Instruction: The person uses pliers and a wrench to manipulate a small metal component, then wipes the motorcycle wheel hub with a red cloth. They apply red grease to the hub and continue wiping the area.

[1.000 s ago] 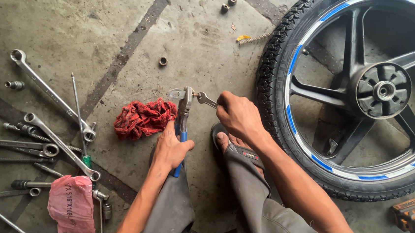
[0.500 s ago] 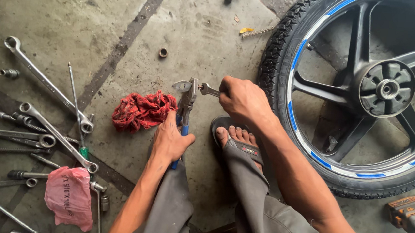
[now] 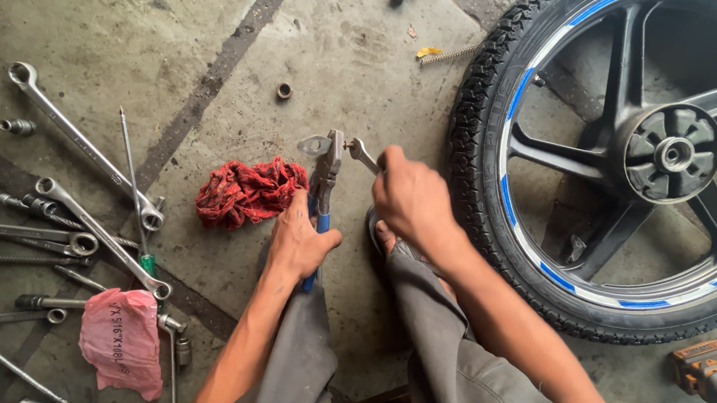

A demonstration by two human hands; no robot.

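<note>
Soft, even daylight fills the frame, bright enough to show the stains on the concrete floor (image 3: 134,22), with only faint shadows under the hands and the spanners (image 3: 81,146) at the left. The metal tools carry dull highlights, without harsh glare. Focus is sharp across the middle, while the wide lens bends the wheel (image 3: 626,154) at upper right.
</note>
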